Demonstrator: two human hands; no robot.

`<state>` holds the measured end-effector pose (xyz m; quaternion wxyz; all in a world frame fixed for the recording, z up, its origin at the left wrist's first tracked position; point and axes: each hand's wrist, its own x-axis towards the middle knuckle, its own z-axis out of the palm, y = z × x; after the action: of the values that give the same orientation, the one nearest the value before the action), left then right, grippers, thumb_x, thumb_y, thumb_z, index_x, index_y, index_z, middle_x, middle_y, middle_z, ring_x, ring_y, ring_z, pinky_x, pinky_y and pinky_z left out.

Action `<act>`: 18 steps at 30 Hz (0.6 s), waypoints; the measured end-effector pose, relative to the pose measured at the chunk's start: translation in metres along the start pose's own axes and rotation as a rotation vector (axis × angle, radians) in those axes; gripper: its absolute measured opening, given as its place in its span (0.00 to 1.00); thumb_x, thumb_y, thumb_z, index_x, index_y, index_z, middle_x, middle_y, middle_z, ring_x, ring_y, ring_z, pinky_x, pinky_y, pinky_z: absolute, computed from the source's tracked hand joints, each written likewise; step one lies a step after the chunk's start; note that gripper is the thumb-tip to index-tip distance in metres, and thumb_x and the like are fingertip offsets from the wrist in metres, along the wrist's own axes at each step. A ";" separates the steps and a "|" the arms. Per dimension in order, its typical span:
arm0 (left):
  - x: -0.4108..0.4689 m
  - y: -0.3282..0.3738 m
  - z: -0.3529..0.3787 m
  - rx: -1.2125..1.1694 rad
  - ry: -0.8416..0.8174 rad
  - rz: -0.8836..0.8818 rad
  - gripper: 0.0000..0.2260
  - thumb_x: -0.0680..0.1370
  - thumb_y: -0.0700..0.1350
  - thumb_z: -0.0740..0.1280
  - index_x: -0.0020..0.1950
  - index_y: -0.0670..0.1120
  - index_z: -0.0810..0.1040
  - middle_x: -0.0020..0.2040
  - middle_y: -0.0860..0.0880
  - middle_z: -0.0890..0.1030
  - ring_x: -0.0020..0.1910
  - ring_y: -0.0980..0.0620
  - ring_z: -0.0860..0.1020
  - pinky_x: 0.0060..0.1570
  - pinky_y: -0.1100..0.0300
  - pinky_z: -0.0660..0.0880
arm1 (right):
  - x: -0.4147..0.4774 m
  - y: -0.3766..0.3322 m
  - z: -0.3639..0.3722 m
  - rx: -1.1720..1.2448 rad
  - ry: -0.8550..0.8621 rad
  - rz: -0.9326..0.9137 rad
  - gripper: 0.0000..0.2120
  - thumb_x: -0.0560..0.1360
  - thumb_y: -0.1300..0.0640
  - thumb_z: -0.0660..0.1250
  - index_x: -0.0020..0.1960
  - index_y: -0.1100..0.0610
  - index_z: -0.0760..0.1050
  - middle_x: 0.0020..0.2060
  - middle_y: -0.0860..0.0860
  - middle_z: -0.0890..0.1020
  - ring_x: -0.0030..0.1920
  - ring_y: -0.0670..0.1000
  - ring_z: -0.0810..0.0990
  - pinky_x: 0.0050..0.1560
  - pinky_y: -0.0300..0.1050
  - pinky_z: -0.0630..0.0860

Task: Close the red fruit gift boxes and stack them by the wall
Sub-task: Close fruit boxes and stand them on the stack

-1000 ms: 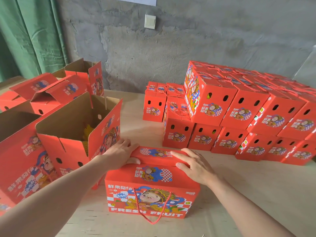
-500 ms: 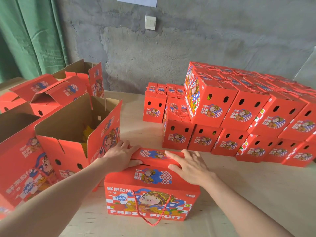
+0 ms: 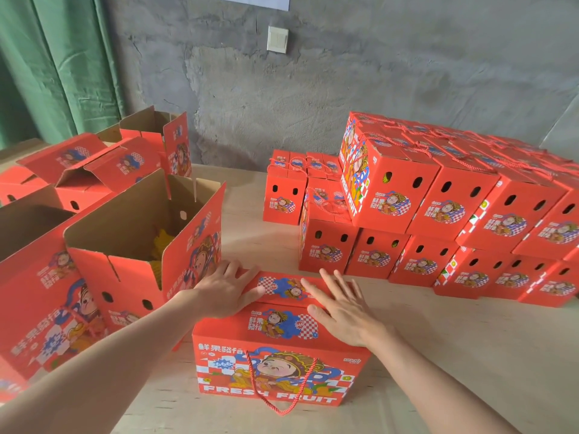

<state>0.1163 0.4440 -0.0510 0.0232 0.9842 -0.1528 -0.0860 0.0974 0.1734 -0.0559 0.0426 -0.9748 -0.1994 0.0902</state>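
A red fruit gift box (image 3: 275, 371) printed "FRESH FRUIT" stands on the wooden table (image 3: 470, 355) right in front of me, a red rope handle hanging down its front. Its two top flaps (image 3: 282, 288) lie folded down. My left hand (image 3: 224, 289) rests flat on the left end of the far flap, fingers spread. My right hand (image 3: 340, 308) lies flat across the right side of both flaps. A two-layer stack of closed red boxes (image 3: 438, 214) stands by the grey wall (image 3: 344, 89) at the right.
Several open red boxes (image 3: 141, 245) with raised flaps crowd the left side, the nearest holding something yellow. A green curtain (image 3: 53, 67) hangs at the far left. Bare table lies between my box and the stack, and at the near right.
Both hands have flattened out on the top flaps, fingers spreading, and the far flap now lies lower. The box has not moved.
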 end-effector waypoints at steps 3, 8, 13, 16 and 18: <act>0.002 0.000 0.008 0.003 0.042 -0.008 0.32 0.76 0.66 0.38 0.78 0.56 0.41 0.77 0.49 0.51 0.77 0.45 0.45 0.74 0.47 0.42 | 0.001 0.003 0.000 0.006 -0.027 -0.028 0.22 0.80 0.37 0.41 0.67 0.28 0.31 0.74 0.45 0.30 0.73 0.51 0.27 0.70 0.56 0.28; 0.000 0.011 0.010 -0.028 0.075 -0.037 0.25 0.81 0.60 0.40 0.77 0.57 0.38 0.78 0.52 0.38 0.76 0.49 0.34 0.70 0.47 0.30 | 0.004 0.001 0.004 0.074 0.034 -0.005 0.19 0.82 0.41 0.43 0.67 0.25 0.38 0.76 0.42 0.37 0.75 0.51 0.30 0.71 0.55 0.29; -0.034 0.050 0.031 -0.126 0.174 0.009 0.24 0.83 0.55 0.42 0.78 0.54 0.42 0.78 0.56 0.40 0.76 0.53 0.36 0.72 0.54 0.35 | -0.005 0.017 -0.006 0.415 0.109 -0.082 0.22 0.82 0.57 0.56 0.65 0.30 0.62 0.77 0.43 0.53 0.77 0.45 0.43 0.72 0.45 0.37; -0.052 0.071 0.040 -0.102 0.234 -0.028 0.24 0.82 0.55 0.40 0.78 0.53 0.43 0.77 0.57 0.40 0.76 0.54 0.36 0.71 0.54 0.32 | -0.013 0.024 -0.003 0.354 0.171 -0.113 0.19 0.82 0.52 0.56 0.64 0.29 0.62 0.75 0.40 0.53 0.75 0.41 0.43 0.74 0.45 0.41; -0.060 0.079 0.045 -0.106 0.240 -0.056 0.25 0.82 0.57 0.39 0.78 0.53 0.43 0.76 0.59 0.40 0.76 0.53 0.37 0.69 0.51 0.28 | -0.013 0.023 0.000 0.308 0.239 -0.128 0.18 0.82 0.52 0.57 0.66 0.32 0.66 0.73 0.39 0.57 0.72 0.38 0.49 0.72 0.40 0.44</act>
<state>0.0285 0.3860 -0.0803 0.0910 0.9887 -0.1167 0.0238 0.0946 0.1476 -0.0564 0.2201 -0.9459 -0.2384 0.0007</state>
